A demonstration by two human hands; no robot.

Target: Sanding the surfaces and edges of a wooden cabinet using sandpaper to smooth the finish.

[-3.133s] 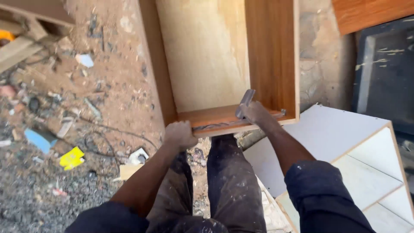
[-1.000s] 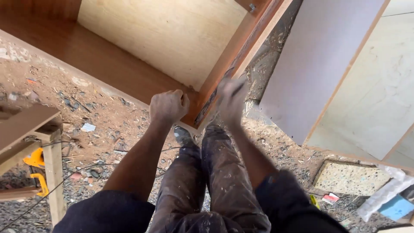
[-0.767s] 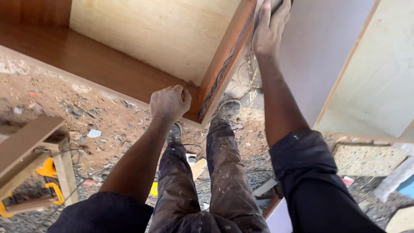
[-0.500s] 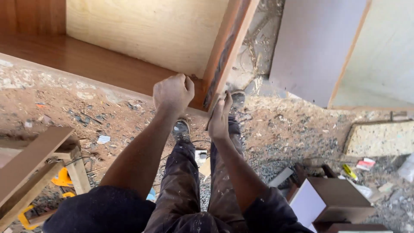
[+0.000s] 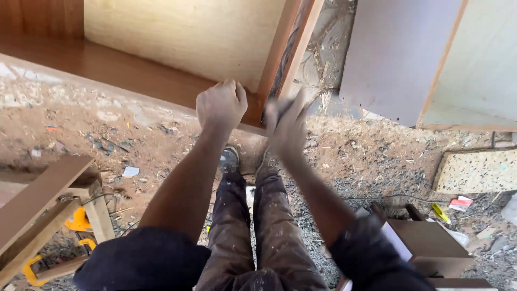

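Note:
A wooden cabinet (image 5: pixel 134 67) with brown sides and a pale back panel lies open in front of me on the dirt ground. My left hand (image 5: pixel 221 105) is closed in a fist over the cabinet's front edge, right at the corner where the upright side panel (image 5: pixel 288 43) meets it. My right hand (image 5: pixel 285 126) is blurred with motion just right of that corner, fingers spread and flat, close to the side panel's edge. It holds nothing that I can see. My legs and shoes (image 5: pixel 230 159) stand directly below the corner.
A large grey-white board (image 5: pixel 398 54) leans at the upper right, with a speckled slab (image 5: pixel 476 170) below it. A brown box (image 5: pixel 425 245) sits at the lower right. At the left stand a wooden trestle (image 5: pixel 43 194) and a yellow clamp (image 5: pixel 81 221). Scraps litter the gravel.
My right hand reached up along the side panel, then came back down to the corner beside my left fist. The left hand stayed on the cabinet's edge.

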